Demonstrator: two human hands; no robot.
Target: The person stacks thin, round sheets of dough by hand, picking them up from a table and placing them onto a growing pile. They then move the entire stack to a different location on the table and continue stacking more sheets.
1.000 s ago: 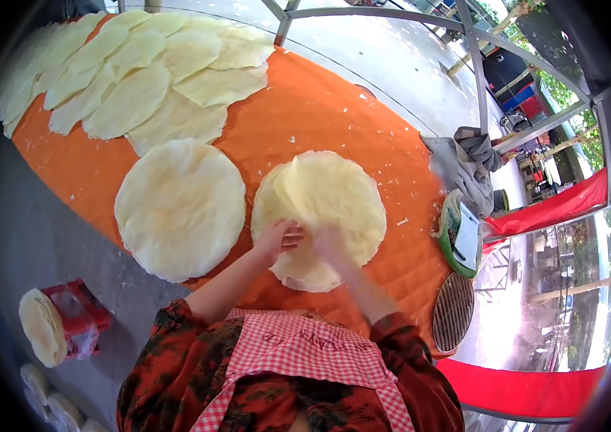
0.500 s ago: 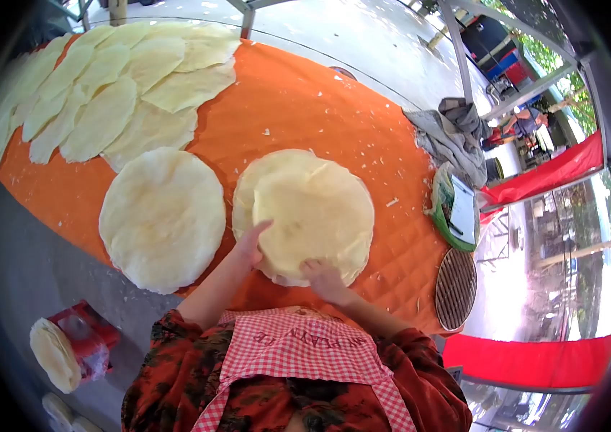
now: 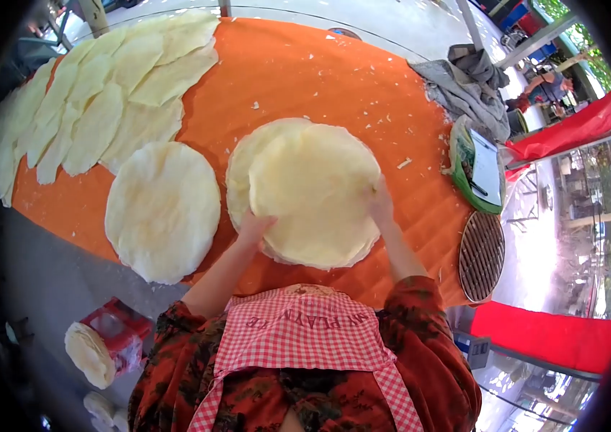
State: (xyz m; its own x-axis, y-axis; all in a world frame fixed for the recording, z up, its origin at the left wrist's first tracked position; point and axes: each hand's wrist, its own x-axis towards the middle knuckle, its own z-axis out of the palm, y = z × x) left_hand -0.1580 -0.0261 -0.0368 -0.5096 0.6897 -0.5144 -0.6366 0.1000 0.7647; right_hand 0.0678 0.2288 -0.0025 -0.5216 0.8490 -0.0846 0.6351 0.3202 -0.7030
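A stack of thin, round, pale sheets [image 3: 312, 194] lies on the orange cloth in front of me, its upper sheets set to the right of a lower one. My left hand [image 3: 255, 227] rests at the stack's lower left edge, thumb over the top sheet and the other fingers hidden. At the right edge of the stack, my right hand [image 3: 380, 204] touches the rim with its fingers partly hidden and blurred. A second round stack [image 3: 163, 212] lies to the left, apart from both hands.
Overlapping pale sheets [image 3: 96, 119] cover the table's far left. At the right are a grey cloth [image 3: 467, 90], a green-rimmed basket [image 3: 489, 207] with a white board [image 3: 485, 165], and a round slatted rack [image 3: 482, 256]. A person [image 3: 551, 85] is in the far background.
My right hand has moved from the stack's bottom edge up to its right edge. The top sheet now lies spread flatter toward the right. The camera view has shifted slightly.
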